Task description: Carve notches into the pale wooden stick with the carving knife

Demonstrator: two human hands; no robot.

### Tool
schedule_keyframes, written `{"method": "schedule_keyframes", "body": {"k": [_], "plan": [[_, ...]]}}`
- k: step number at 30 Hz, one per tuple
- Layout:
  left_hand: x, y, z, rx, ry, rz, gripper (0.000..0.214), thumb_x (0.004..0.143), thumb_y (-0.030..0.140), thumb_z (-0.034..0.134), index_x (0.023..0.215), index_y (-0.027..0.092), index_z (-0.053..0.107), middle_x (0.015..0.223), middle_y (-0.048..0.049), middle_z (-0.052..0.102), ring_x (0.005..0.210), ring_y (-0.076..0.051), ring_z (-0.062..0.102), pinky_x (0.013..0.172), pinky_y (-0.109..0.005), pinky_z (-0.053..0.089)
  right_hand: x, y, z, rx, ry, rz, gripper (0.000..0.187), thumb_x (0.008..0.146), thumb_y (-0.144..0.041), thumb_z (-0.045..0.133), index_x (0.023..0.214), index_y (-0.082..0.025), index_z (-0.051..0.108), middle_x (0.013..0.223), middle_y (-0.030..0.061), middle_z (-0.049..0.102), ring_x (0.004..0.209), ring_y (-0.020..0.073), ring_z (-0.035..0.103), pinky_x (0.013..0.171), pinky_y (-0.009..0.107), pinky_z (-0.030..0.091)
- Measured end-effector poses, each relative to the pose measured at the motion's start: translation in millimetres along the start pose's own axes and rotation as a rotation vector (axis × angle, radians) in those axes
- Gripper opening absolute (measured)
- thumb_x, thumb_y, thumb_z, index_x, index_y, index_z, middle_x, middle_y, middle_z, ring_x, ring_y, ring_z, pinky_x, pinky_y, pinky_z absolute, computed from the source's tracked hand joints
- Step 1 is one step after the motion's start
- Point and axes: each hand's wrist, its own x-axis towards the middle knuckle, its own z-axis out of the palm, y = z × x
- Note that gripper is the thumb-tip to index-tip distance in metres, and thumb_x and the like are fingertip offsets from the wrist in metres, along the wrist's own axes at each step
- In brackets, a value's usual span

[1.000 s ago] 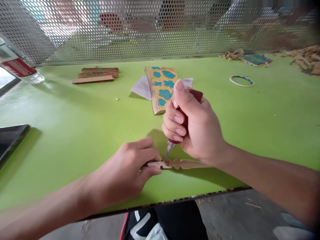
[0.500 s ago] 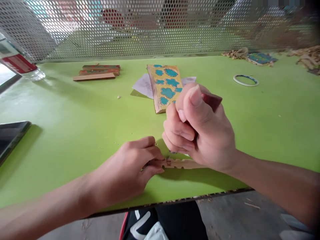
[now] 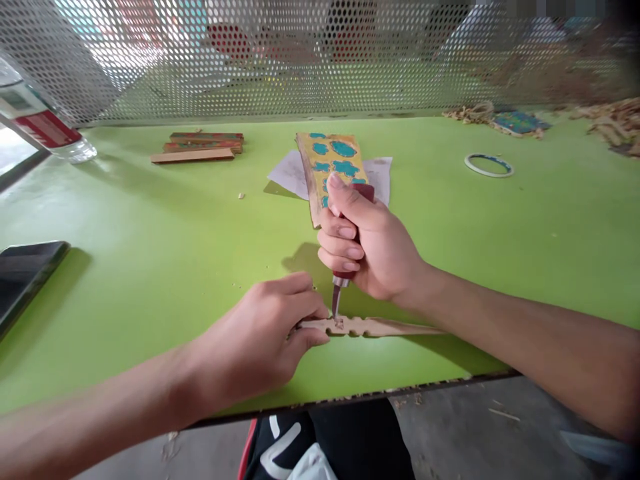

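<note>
A thin notched wooden strip (image 3: 380,327) lies flat near the front edge of the green table (image 3: 150,253). My left hand (image 3: 260,340) pinches the strip's left end against the table, fingers closed on it. My right hand (image 3: 370,247) is wrapped round a carving tool with a dark red handle (image 3: 363,193), held nearly upright. Its metal blade tip (image 3: 336,307) touches the strip just right of my left fingertips.
A yellow wooden board with turquoise cloud shapes (image 3: 333,167) lies on white paper behind my right hand. Stacked wood slats (image 3: 197,147) sit at far left, a bottle (image 3: 45,130) beyond them, a dark tablet (image 3: 25,273) at left, a tape ring (image 3: 489,165) and wood shavings (image 3: 615,123) at right. A perforated metal screen (image 3: 300,60) closes the back.
My right hand rose and tipped towards me with the tool half a second ago, then came back down; the blade now stands on the strip. My left hand kept its hold.
</note>
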Motion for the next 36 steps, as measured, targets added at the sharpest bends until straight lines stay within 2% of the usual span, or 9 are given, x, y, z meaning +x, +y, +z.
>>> {"method": "schedule_keyframes", "body": {"k": [13,17,22,25,30,36], "plan": [[-0.1,-0.6,-0.4,-0.017,-0.005,-0.004,0.015,0.092,0.012,0.06,0.082,0.016,0.07,0.078,0.0006,0.058,0.062,-0.009,0.049,0.059,-0.023,0.038,5.5,7.3,-7.5,0.078,0.312,0.048,0.05,0.09,-0.043,0.078,0.065,-0.02,0.041,0.054,-0.0099,0.039,0.039,0.0028,0.031,0.035,0.017,0.027],[-0.2,-1.6,-0.6,-0.021,0.001,0.001,0.014,0.093,0.012,0.061,0.084,0.016,0.072,0.079,0.0005,0.059,0.063,-0.009,0.05,0.059,-0.023,0.038,3.8,5.5,-7.2,0.06,0.259,0.081,0.052,0.089,-0.047,0.078,0.063,-0.02,0.041,0.053,-0.0099,0.038,0.039,0.0029,0.029,0.034,0.017,0.026],[1.5,-4.4,-1.6,-0.025,-0.019,0.014,0.013,0.093,0.014,0.063,0.085,0.017,0.073,0.079,0.0006,0.059,0.061,-0.008,0.049,0.058,-0.023,0.038,-10.2,-5.0,1.2,-0.067,0.081,-0.104,0.058,0.089,-0.054,0.074,0.059,-0.02,0.038,0.053,-0.0091,0.035,0.039,0.0044,0.029,0.036,0.021,0.026],[2.2,-4.3,-2.1,-0.032,-0.024,0.008,0.012,0.093,0.015,0.063,0.088,0.017,0.074,0.08,0.0001,0.06,0.063,-0.009,0.051,0.059,-0.022,0.038,-18.3,-8.1,5.6,-0.095,0.03,-0.166,0.056,0.089,-0.055,0.073,0.061,-0.021,0.039,0.054,-0.0091,0.037,0.039,0.0052,0.031,0.037,0.021,0.027],[2.2,-2.8,-1.9,-0.016,-0.023,-0.005,0.013,0.093,0.014,0.063,0.089,0.017,0.075,0.078,0.0003,0.059,0.063,-0.009,0.05,0.059,-0.022,0.039,-20.3,-5.8,4.6,-0.056,0.047,-0.176,0.054,0.089,-0.054,0.075,0.062,-0.021,0.041,0.055,-0.009,0.037,0.041,0.0053,0.032,0.038,0.022,0.029],[0.6,-3.8,-2.1,-0.005,-0.008,0.003,0.015,0.094,0.014,0.061,0.088,0.017,0.075,0.079,-0.0005,0.06,0.061,-0.01,0.051,0.059,-0.023,0.04,-9.7,-0.3,-6.9,0.025,0.117,-0.088,0.053,0.088,-0.05,0.077,0.062,-0.02,0.043,0.056,-0.0093,0.037,0.041,0.0037,0.03,0.038,0.02,0.029]]}}
